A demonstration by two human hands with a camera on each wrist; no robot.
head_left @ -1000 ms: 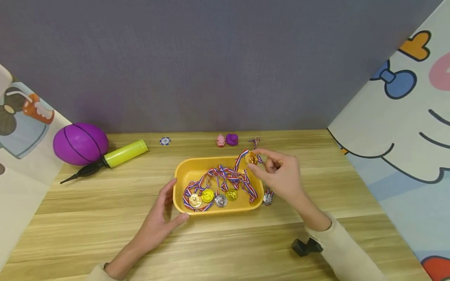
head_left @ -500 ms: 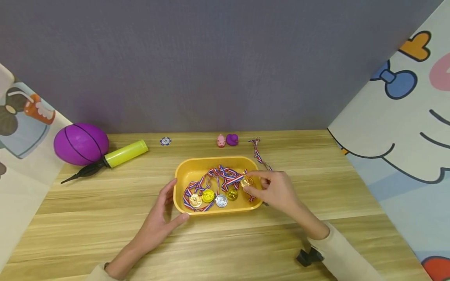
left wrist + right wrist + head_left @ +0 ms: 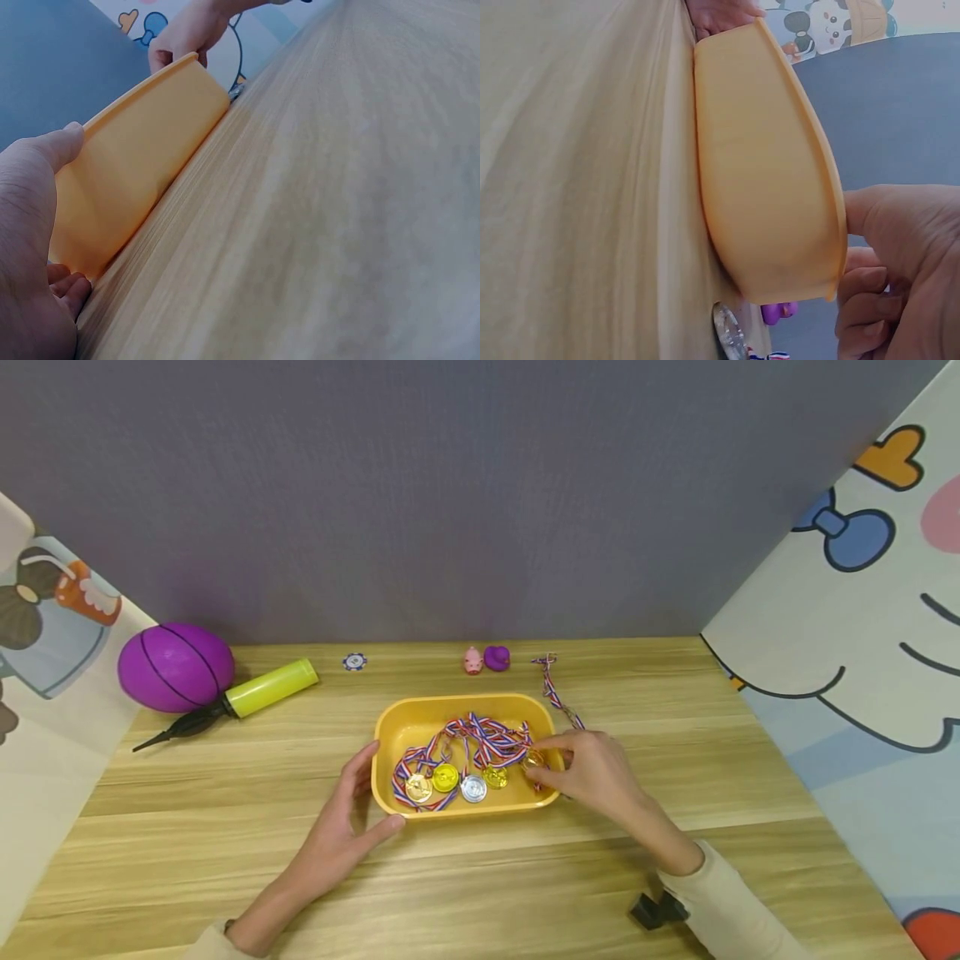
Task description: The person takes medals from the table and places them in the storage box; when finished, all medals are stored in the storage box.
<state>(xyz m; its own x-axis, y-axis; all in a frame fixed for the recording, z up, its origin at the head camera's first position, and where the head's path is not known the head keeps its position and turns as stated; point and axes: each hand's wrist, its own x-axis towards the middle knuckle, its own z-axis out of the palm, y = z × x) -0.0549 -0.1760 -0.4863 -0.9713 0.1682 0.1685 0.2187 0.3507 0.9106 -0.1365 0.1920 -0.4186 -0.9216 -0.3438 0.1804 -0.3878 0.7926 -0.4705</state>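
Note:
A yellow plastic tray point(image 3: 465, 815) sits on the wooden table. My left hand point(image 3: 337, 831) holds its near left corner, thumb at the front wall and fingers along the left end; in the left wrist view the thumb touches the rim. Inside the tray's right end, my right hand point(image 3: 592, 772) pinches a gold medal point(image 3: 533, 760) between thumb and forefinger. Several other medals lie in the tray, among them a silver medal point(image 3: 473, 788) and a bright gold medal point(image 3: 445, 777), with striped ribbons point(image 3: 495, 742) tangled behind them.
Beside the tray's right end lies a silver medal point(image 3: 729, 330), its ribbon point(image 3: 553, 693) stretching back. Along the back stand a pink pig point(image 3: 473, 661) and a purple duck point(image 3: 497, 658), with a poker chip point(image 3: 355, 662) farther left. A purple ball point(image 3: 176, 668) and a yellow-green hand pump point(image 3: 272, 689) lie at left.
My right hand has lowered the gold medal from above the tray's far right rim into its right end, then shifted slightly toward me. My left hand stays at the tray.

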